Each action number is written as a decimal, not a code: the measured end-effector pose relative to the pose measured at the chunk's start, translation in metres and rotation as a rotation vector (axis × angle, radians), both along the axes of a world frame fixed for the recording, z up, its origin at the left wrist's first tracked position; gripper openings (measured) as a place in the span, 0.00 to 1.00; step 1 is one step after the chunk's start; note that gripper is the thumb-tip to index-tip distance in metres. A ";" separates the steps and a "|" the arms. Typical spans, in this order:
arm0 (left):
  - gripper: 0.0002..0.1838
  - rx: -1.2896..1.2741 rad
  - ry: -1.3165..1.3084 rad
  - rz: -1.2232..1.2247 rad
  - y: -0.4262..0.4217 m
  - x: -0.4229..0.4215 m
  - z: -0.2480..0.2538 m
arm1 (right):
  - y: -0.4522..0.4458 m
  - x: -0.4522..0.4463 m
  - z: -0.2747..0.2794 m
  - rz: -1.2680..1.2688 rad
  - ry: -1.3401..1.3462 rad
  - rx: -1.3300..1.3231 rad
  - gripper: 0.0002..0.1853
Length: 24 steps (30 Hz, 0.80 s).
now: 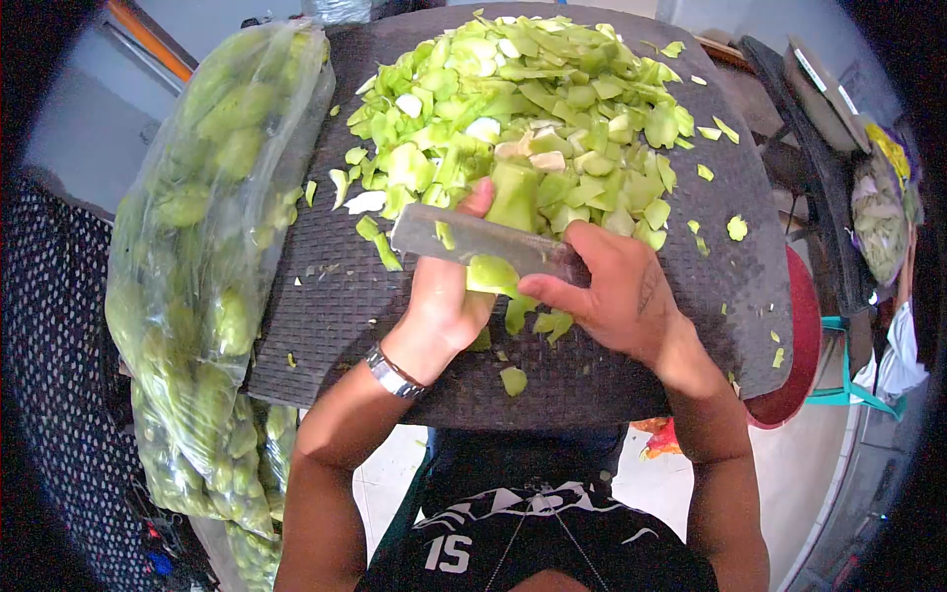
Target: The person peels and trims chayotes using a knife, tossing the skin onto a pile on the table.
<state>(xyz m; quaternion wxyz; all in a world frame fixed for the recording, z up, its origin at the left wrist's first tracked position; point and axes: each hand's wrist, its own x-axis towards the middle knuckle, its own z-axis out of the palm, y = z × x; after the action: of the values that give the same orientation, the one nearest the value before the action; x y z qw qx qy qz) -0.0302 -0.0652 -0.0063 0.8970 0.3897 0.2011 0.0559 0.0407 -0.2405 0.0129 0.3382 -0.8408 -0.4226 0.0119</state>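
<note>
My right hand (626, 296) is closed on the handle end of a wide-bladed knife (473, 240), whose blade points left across my left hand. Under the blade, my left hand (444, 301) grips a pale green peeled fruit (513, 197). A green slice (491, 274) hangs at the blade's lower edge, near my right thumb, and a small green bit sticks to the metal. Just beyond both hands lies a large heap of green peelings and slices (533, 84), with a few whitish pieces in it.
The heap rests on a dark woven table (326, 365) with scraps scattered about. Along its left side lies a long clear plastic bag of green fruit (187, 266). A red round object (797, 335) and a turquoise stool (838, 365) stand at the right.
</note>
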 end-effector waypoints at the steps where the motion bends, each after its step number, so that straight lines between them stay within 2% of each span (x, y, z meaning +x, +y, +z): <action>1: 0.27 0.038 0.000 0.011 -0.005 -0.002 0.005 | -0.001 0.002 0.000 0.010 0.001 0.011 0.35; 4: 0.27 -0.107 -0.015 0.139 -0.006 -0.003 -0.007 | -0.012 0.020 0.005 -0.078 -0.040 -0.108 0.36; 7: 0.26 -0.095 -0.063 -0.182 0.012 -0.005 -0.002 | -0.022 0.032 0.009 -0.182 -0.089 -0.164 0.36; 12: 0.27 -0.151 -0.037 -0.180 0.019 0.000 0.005 | -0.042 0.059 0.009 -0.472 -0.025 -0.231 0.34; 14: 0.28 -0.209 -0.071 -0.159 0.022 0.002 0.004 | -0.039 0.057 0.010 -0.447 0.111 -0.135 0.34; 17: 0.23 -0.236 -0.083 -0.074 0.019 0.002 0.007 | -0.023 0.039 0.008 -0.329 0.222 -0.058 0.33; 20: 0.23 -0.100 -0.136 -0.073 0.021 0.001 -0.003 | -0.013 0.014 0.014 -0.204 0.265 -0.043 0.32; 23: 0.27 -0.113 -0.250 -0.025 0.018 0.003 -0.001 | -0.014 0.016 0.014 -0.250 0.270 -0.025 0.33; 24: 0.25 -0.071 -0.229 -0.033 0.015 0.002 0.005 | -0.015 0.019 0.014 -0.266 0.274 -0.029 0.33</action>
<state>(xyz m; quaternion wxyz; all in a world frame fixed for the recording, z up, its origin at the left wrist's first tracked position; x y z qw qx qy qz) -0.0278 -0.0498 -0.0018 0.9281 0.3519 0.0928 0.0780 0.0597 -0.2550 0.0267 0.3791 -0.8845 -0.2574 0.0874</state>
